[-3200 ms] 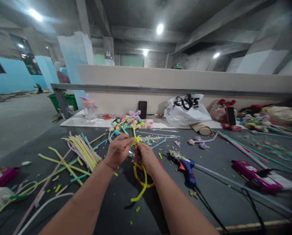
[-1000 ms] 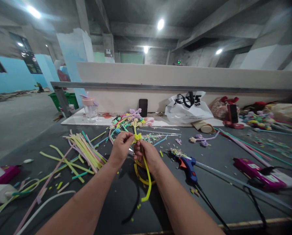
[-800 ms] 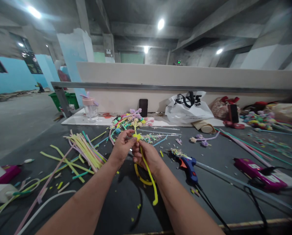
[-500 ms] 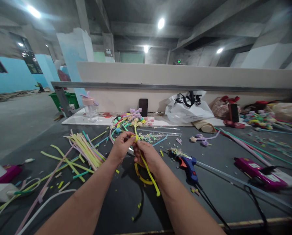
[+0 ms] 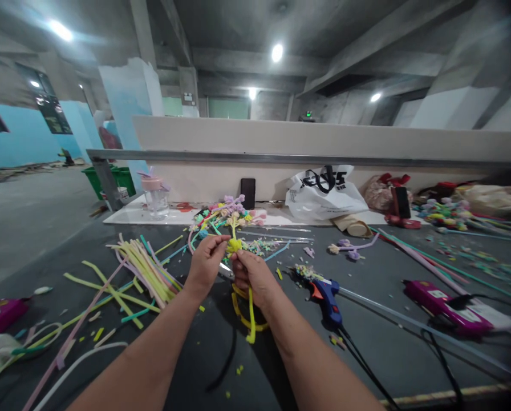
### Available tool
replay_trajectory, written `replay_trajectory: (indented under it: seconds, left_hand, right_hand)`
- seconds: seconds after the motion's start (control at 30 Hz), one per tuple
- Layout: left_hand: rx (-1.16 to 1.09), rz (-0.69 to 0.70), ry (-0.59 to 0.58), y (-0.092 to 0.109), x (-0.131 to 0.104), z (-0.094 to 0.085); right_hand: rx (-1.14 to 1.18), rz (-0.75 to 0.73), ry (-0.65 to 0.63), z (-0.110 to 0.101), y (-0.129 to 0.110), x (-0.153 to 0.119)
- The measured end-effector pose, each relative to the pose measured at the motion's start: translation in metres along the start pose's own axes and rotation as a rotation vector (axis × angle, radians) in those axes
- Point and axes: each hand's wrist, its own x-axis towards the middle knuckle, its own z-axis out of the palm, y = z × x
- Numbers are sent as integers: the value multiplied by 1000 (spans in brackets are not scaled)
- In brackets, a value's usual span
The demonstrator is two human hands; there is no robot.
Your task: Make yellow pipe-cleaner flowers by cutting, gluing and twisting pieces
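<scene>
My left hand (image 5: 206,264) is closed, its thumb and forefinger pinched at the left side of a yellow flower-like piece (image 5: 234,245). On the other side, my right hand (image 5: 255,273) grips the same piece just below its head. A yellow fuzzy stem (image 5: 251,319) hangs down from my right hand. Beneath the hands lies a yellow ring (image 5: 240,311) on the dark table, partly hidden by my right hand. Something silvery (image 5: 226,270) shows between the hands. Behind them is a heap of pastel fuzzy flowers (image 5: 234,208).
Fuzzy sticks (image 5: 148,268) lie bundled at left. A blue glue gun (image 5: 330,299) with a black cord rests at right, near a purple device (image 5: 446,308). Along the back stand a lidded cup (image 5: 155,197), a phone (image 5: 247,194) and a white bag (image 5: 326,194).
The yellow piece now shows a fuller head between my fingers, and its stem hangs straighter and further left. My left hand's fingers have shifted slightly away from my right. The view has moved slightly.
</scene>
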Motion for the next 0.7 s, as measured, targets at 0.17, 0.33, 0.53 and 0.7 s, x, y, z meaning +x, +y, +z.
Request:
replay_trajectory:
  seconds: [0.17,0.33,0.53,0.7]
  left_hand:
    - [167,201,-32,-2,-1,-2]
    - [309,305,-54,-3,-1,-3]
    - [435,389,-77,-2,-1,-5]
    - [510,433,-78,-2,-2,-7]
  right_hand:
    - [-8,-8,42,1,-2,0]
    - [-32,-8,69,1,-1,0]
    - [-61,-2,77,0,0,1]
    - [-65,-7,104,2,-1,1]
